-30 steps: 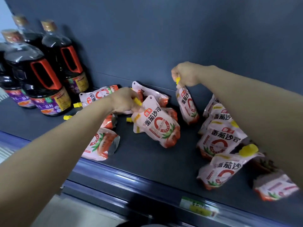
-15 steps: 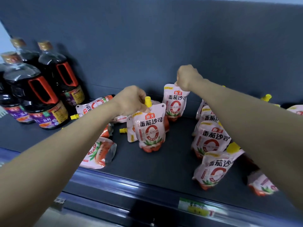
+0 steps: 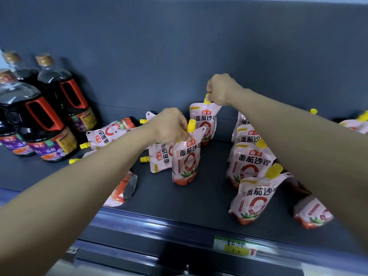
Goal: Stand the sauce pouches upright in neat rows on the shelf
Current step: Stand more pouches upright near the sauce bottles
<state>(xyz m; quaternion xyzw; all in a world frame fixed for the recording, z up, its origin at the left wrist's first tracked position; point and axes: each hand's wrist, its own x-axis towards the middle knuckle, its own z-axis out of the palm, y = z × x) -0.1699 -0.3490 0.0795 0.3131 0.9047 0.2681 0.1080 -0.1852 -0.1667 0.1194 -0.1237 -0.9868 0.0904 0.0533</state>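
Pink tomato-sauce pouches with yellow caps are spread over a dark shelf (image 3: 179, 198). My left hand (image 3: 171, 126) pinches the top of one pouch (image 3: 186, 162) by its cap and holds it upright in the shelf's middle. My right hand (image 3: 222, 89) grips the cap of a second upright pouch (image 3: 205, 120) close to the back wall. At the right, three pouches (image 3: 249, 164) stand in a row from front to back, the nearest (image 3: 254, 200) leaning. Several pouches (image 3: 107, 134) lie flat at the left behind my left arm.
Large dark soy sauce bottles (image 3: 39, 124) with red handles stand at the far left. One more pouch (image 3: 312, 213) lies under my right forearm and others show at the far right. A price tag (image 3: 233, 246) sits on the shelf's front rail.
Both pouches went from hanging tilted in my hands to standing upright; the right one moved back toward the wall, the left one settled in the middle.
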